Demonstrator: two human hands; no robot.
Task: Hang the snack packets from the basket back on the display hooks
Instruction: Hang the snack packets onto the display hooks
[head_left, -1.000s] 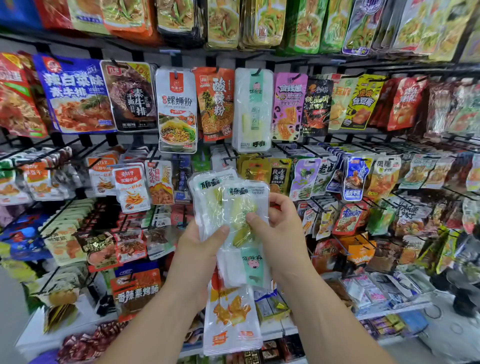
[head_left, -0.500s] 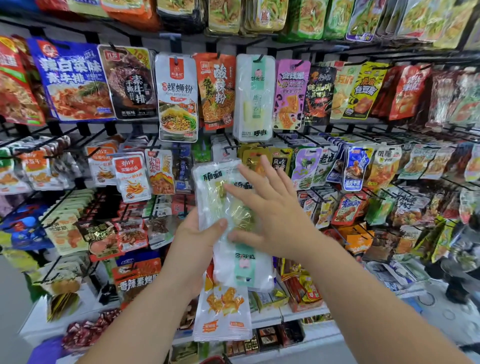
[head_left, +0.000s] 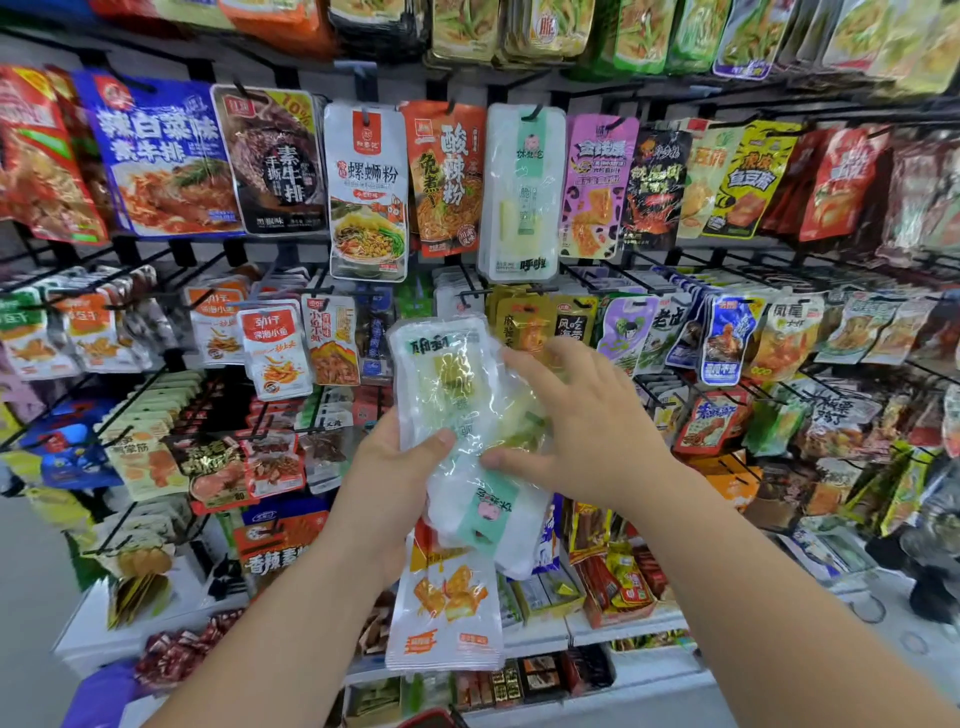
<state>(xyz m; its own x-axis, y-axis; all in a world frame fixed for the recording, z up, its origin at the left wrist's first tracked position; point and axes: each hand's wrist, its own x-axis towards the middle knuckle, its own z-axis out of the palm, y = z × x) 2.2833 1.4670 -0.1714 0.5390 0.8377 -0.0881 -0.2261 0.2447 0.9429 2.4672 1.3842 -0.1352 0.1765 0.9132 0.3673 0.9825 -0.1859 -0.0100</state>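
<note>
Facing hooks (head_left: 534, 111), left hand (head_left: 395, 473) grips packets (head_left: 447, 374); right hand (head_left: 587, 431), fingers (head_left: 527, 364) spread, seemingly presses them.

Black wire display rack (head_left: 179, 249), packets hung in rows. Landmark: pale white-green packet (head_left: 522, 192), second row from top. Directly left of it, orange noodle packet (head_left: 444, 176), then white noodle packet (head_left: 366, 192). Directly right, purple packet (head_left: 597, 187). Well below it, white shelf (head_left: 623, 626) carrying boxed snacks (head_left: 618, 587).
</note>
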